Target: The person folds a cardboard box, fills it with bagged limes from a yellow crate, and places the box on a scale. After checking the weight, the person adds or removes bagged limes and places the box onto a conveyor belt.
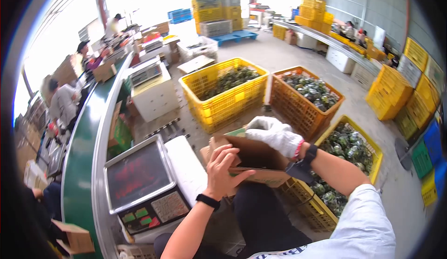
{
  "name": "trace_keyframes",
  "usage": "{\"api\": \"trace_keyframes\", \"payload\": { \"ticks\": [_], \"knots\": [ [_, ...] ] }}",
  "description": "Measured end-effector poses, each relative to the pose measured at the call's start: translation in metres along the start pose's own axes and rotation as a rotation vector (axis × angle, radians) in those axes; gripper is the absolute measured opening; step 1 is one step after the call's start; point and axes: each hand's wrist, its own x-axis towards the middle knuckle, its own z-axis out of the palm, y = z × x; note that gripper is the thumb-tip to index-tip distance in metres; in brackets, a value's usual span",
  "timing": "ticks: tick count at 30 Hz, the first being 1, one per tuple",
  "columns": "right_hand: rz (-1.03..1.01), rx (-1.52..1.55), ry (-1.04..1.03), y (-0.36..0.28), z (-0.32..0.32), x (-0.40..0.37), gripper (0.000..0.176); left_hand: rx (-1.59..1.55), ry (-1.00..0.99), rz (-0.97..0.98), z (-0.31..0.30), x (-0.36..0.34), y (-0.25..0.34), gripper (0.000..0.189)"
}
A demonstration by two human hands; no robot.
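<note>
An open cardboard box is held above my lap, its brown inside facing up. My bare left hand grips the box's left edge, fingers over the flap and thumb along the near side. A white knitted glove covers my right hand, which is closed on the far rim. Its fingertips are partly hidden. Left of the box stands a weighing scale with a dark top and a keypad. Close by on the right is a yellow crate of dark green wrapped produce.
Ahead stand a yellow crate and an orange crate, both holding produce. A green conveyor belt runs along my left, with people working beyond it. Stacked yellow crates stand at the right; another scale sits on a white box.
</note>
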Motion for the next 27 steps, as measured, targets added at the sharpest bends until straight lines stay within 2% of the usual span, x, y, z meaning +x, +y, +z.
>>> {"api": "trace_keyframes", "payload": {
  "ticks": [1, 2, 4, 6, 7, 8, 10, 11, 12, 13, 14, 15, 16, 17, 18, 20, 21, 22, 24, 25, 26, 27],
  "knots": [
    [-0.012, 0.104, 0.005, 0.005, -0.003, 0.001, 0.029, -0.017, -0.004, -0.008, 0.001, 0.003, 0.002, 0.046],
    [-0.03, 0.21, 0.006, 0.009, -0.012, -0.002, 0.031, -0.05, -0.074, 0.017, 0.0, 0.002, -0.001, 0.044],
    [0.023, 0.254, -0.002, 0.013, -0.041, -0.014, 0.035, -0.198, -0.235, -0.071, -0.001, -0.002, -0.002, 0.034],
    [-0.118, 0.467, -0.13, 0.049, -0.06, -0.023, 0.043, -0.289, -0.278, -0.219, -0.002, -0.003, -0.003, 0.026],
    [-0.006, 0.558, -0.202, 0.046, -0.065, -0.037, 0.05, -0.352, -0.272, -0.279, -0.002, -0.003, -0.007, 0.022],
    [-0.03, 0.216, -0.184, 0.043, -0.066, -0.047, 0.051, -0.414, -0.269, -0.343, -0.003, -0.002, -0.011, 0.018],
    [-0.015, 0.129, -0.136, 0.038, -0.054, -0.053, 0.053, -0.427, -0.324, -0.377, -0.008, 0.003, -0.011, 0.017],
    [0.011, 0.191, -0.115, 0.043, -0.05, -0.047, 0.058, -0.411, -0.334, -0.394, -0.008, 0.003, -0.01, 0.017],
    [-0.014, -0.099, -0.043, 0.034, -0.044, -0.044, 0.056, -0.394, -0.343, -0.411, -0.007, 0.003, -0.009, 0.018],
    [0.016, -0.152, 0.021, 0.016, -0.036, -0.047, 0.054, -0.481, -0.35, -0.4, -0.001, -0.002, -0.012, 0.03],
    [0.052, -0.203, 0.085, 0.004, -0.028, -0.051, 0.051, -0.486, -0.365, -0.401, 0.001, 0.0, -0.008, 0.03],
    [-0.079, -0.361, 0.183, 0.016, -0.022, -0.048, 0.044, -0.46, -0.228, -0.361, 0.004, 0.005, -0.001, 0.042],
    [-0.077, -0.364, 0.191, 0.026, -0.023, -0.049, 0.044, -0.433, -0.083, -0.316, 0.005, 0.01, 0.003, 0.055],
    [-0.269, -0.475, 0.171, 0.034, -0.022, -0.049, 0.044, -0.265, -0.099, -0.331, 0.001, 0.011, 0.0, 0.074],
    [-0.462, -0.579, 0.147, 0.04, -0.02, -0.05, 0.043, -0.265, -0.102, -0.33, 0.002, 0.007, 0.003, 0.074],
    [-0.591, -0.698, 0.004, 0.049, -0.03, -0.053, 0.047, 0.076, -0.064, -0.331, 0.004, 0.001, 0.009, 0.081],
    [-0.594, -0.796, -0.056, 0.05, -0.033, -0.057, 0.049, 0.021, -0.147, -0.379, 0.001, 0.003, 0.009, 0.073],
    [-0.598, -0.9, -0.117, 0.048, -0.039, -0.059, 0.052, 0.022, -0.154, -0.378, 0.001, 0.002, 0.006, 0.073],
    [-0.528, -0.872, -0.164, 0.036, -0.052, -0.074, 0.056, 0.425, -0.289, -0.086, 0.001, 0.0, 0.003, 0.063],
    [-0.46, -0.837, -0.222, 0.033, -0.057, -0.08, 0.06, 0.336, -0.411, -0.133, -0.001, 0.007, 0.006, 0.052],
    [-0.366, -0.659, -0.283, 0.039, -0.067, -0.083, 0.061, 0.285, -0.501, -0.117, 0.002, 0.007, -0.001, 0.048],
    [-0.312, -0.567, -0.342, 0.044, -0.075, -0.085, 0.055, 0.222, -0.486, -0.105, 0.005, 0.007, -0.004, 0.047]
  ]
}}
